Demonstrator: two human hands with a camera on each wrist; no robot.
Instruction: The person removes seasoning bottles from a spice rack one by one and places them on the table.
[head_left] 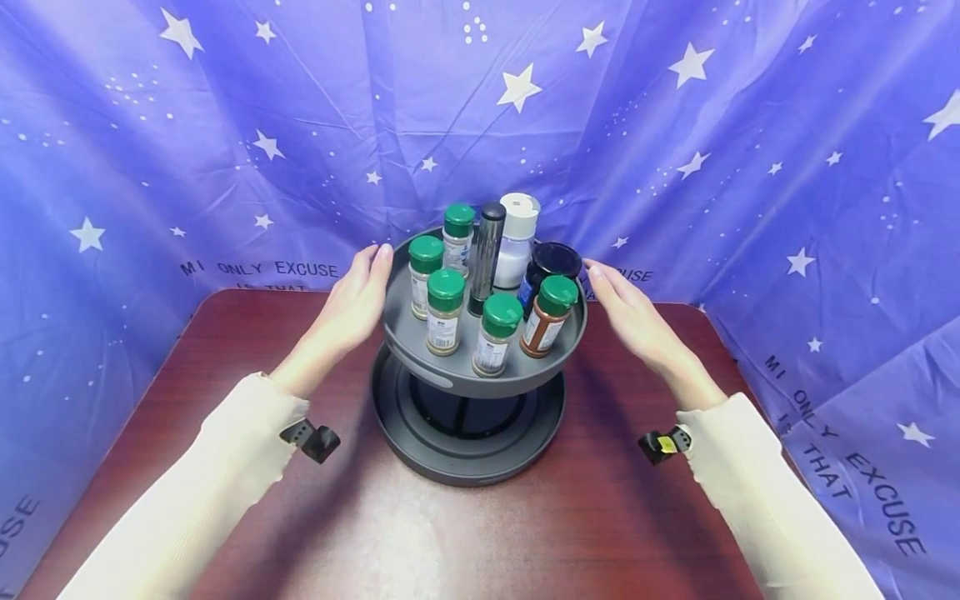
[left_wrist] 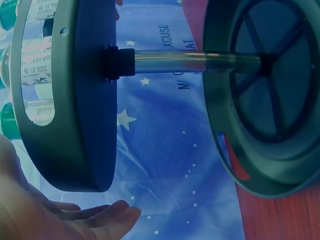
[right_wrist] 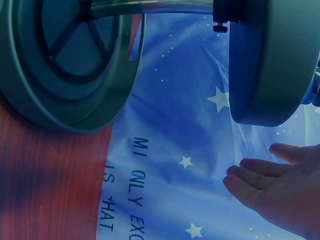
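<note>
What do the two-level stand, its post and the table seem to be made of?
Stand: dark grey, matte; painted metal or plastic, as its smooth, even surface leaves it open.
Post: probably polished metal, judging by the bright streaks along it.
Table: reddish-brown wood or wood-look laminate, given its grain; the glare suggests a slightly glossy finish.

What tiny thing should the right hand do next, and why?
I think the right hand should gently move in to touch the top tray. Its fingers look loose, and the right wrist view shows a gap before the tray. Going slowly seems wise, because bottles stand on it.
</note>
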